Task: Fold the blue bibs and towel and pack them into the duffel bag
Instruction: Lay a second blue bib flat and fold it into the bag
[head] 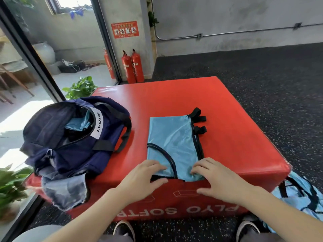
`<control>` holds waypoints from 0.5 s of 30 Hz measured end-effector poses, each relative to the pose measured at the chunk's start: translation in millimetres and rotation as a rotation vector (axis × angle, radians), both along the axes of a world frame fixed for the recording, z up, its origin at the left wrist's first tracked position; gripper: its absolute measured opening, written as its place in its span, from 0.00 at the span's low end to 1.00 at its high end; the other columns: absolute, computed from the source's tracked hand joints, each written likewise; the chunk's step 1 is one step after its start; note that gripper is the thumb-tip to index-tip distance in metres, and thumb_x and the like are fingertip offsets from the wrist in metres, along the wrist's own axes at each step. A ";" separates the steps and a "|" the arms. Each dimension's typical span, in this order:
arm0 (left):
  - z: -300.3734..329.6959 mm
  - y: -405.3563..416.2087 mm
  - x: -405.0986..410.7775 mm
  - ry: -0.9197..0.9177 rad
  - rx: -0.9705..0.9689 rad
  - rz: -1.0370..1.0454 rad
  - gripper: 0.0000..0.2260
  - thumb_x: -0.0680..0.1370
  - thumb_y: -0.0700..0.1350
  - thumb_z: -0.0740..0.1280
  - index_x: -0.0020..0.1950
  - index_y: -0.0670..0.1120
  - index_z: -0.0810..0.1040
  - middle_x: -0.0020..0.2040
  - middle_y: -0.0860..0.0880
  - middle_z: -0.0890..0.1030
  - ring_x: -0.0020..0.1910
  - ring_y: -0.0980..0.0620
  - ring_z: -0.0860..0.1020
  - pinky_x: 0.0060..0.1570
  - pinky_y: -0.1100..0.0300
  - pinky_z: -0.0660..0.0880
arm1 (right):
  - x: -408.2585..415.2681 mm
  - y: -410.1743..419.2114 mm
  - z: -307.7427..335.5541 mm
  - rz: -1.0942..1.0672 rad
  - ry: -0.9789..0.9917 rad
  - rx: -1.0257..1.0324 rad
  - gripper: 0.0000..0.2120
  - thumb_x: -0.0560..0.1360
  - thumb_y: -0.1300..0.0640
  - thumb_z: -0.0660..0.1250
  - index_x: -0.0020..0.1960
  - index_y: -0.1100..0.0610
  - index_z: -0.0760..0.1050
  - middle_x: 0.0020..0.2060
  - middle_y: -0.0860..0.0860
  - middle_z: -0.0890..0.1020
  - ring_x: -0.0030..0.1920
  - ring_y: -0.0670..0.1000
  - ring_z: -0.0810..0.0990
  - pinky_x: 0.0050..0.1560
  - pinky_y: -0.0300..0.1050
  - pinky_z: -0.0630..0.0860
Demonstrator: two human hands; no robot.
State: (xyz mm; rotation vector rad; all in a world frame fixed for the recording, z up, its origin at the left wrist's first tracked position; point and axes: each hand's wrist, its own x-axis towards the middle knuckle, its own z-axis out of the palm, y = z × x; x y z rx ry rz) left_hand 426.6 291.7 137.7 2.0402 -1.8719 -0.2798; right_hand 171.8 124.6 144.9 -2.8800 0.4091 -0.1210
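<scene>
A light blue bib [173, 142] with black trim and black straps lies folded lengthwise on the red plyo box [236, 119]. My left hand [145, 179] pinches its near left corner at the box's front edge. My right hand [216, 179] grips the near right corner with curled fingers. The navy duffel bag [73, 135] lies open on the box's left side, with blue fabric [78, 124] showing inside it. More light blue bibs [300, 194] lie on the floor at the right of the box.
Grey-blue cloth [64, 191] hangs over the box's front left corner below the bag. Potted plants [80, 88] stand left of the box. Two red fire extinguishers [132, 66] stand at the back wall. My shoes [124, 231] are at the box's foot.
</scene>
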 end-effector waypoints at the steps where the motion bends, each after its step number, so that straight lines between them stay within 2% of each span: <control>1: -2.1 7.2 0.5 -0.006 0.005 0.008 0.23 0.77 0.65 0.65 0.68 0.56 0.77 0.64 0.60 0.75 0.65 0.60 0.71 0.66 0.68 0.65 | 1.3 0.7 -4.2 -0.014 -0.027 -0.032 0.24 0.74 0.39 0.70 0.68 0.44 0.72 0.64 0.37 0.72 0.68 0.41 0.65 0.68 0.40 0.68; 4: -6.3 17.5 3.3 0.007 0.000 0.067 0.26 0.75 0.65 0.69 0.70 0.55 0.75 0.66 0.59 0.74 0.68 0.61 0.68 0.67 0.74 0.57 | 6.8 -0.3 -10.7 -0.037 -0.126 -0.075 0.17 0.73 0.50 0.75 0.60 0.47 0.79 0.56 0.39 0.79 0.60 0.44 0.73 0.59 0.45 0.77; 6: -6.4 18.3 2.5 0.031 -0.014 0.094 0.26 0.75 0.64 0.70 0.70 0.55 0.76 0.66 0.59 0.74 0.69 0.60 0.68 0.69 0.69 0.61 | 9.8 -1.6 -10.1 -0.045 -0.152 -0.066 0.13 0.72 0.55 0.76 0.56 0.49 0.81 0.52 0.40 0.81 0.57 0.44 0.75 0.55 0.44 0.78; 8: -5.8 16.3 -0.1 0.038 -0.019 0.113 0.26 0.74 0.64 0.71 0.68 0.55 0.77 0.65 0.59 0.74 0.67 0.59 0.69 0.69 0.65 0.65 | 12.7 -2.8 -5.7 -0.055 -0.155 -0.035 0.10 0.74 0.56 0.74 0.55 0.49 0.82 0.52 0.39 0.81 0.57 0.42 0.75 0.57 0.42 0.76; 11: -3.2 10.1 -4.7 -0.009 0.000 0.142 0.28 0.73 0.68 0.69 0.68 0.55 0.76 0.62 0.59 0.75 0.64 0.58 0.69 0.66 0.59 0.68 | 15.4 -3.2 2.8 -0.116 -0.151 0.091 0.06 0.77 0.55 0.69 0.52 0.45 0.77 0.50 0.37 0.78 0.56 0.39 0.72 0.57 0.39 0.69; 13: -3.5 5.4 -9.3 -0.082 0.005 0.175 0.28 0.74 0.69 0.67 0.70 0.57 0.73 0.61 0.59 0.74 0.63 0.56 0.68 0.63 0.57 0.66 | 16.8 -0.3 9.7 -0.158 -0.147 0.160 0.07 0.79 0.54 0.66 0.50 0.42 0.72 0.48 0.36 0.76 0.52 0.39 0.73 0.52 0.38 0.68; 15: -5.1 1.2 -14.1 -0.110 -0.028 0.212 0.24 0.75 0.63 0.67 0.69 0.57 0.72 0.60 0.58 0.73 0.62 0.55 0.69 0.59 0.57 0.63 | 16.4 3.4 17.7 -0.192 -0.128 0.228 0.05 0.80 0.52 0.65 0.49 0.42 0.72 0.44 0.38 0.76 0.44 0.39 0.74 0.44 0.37 0.69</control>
